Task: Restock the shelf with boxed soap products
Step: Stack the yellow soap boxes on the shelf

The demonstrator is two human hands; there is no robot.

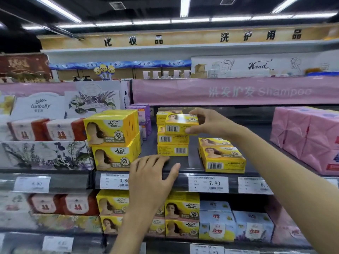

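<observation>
Dark grey metal shelf (192, 163), right hand (211, 123) pinching yellow cardboard soap box (180, 123) above shelf middle, left hand (152, 178) flat and relaxed on shelf front edge

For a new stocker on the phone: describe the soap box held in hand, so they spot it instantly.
Look at the dark shelf under the pink Shampoo banner. At its middle stands a stack of small yellow boxes, barcodes facing out. Take the top box, the only one the right hand pinches.
</observation>
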